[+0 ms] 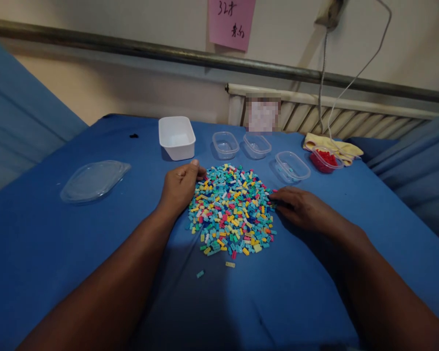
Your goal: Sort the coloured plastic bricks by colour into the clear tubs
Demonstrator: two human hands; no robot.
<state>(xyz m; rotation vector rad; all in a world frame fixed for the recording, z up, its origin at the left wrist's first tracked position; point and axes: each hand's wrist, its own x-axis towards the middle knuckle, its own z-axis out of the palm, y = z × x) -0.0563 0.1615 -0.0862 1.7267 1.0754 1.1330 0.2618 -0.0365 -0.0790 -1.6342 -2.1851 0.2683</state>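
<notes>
My left hand (180, 186) and right hand (300, 206) flank the brick pile (232, 209), fingers bent at its edges; whether either pinches anything, I cannot tell. Pushing inward too hard could scatter it, loosely heaped between them.

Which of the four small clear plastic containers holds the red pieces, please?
The rightmost clear plastic container, in front of the yellow cloth; it alone shows red pieces inside.

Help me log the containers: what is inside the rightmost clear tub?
The rightmost clear tub holds a heap of red pieces. Red shows through its near wall too; whatever lies buried within the heap is covered and cannot be seen.
</notes>
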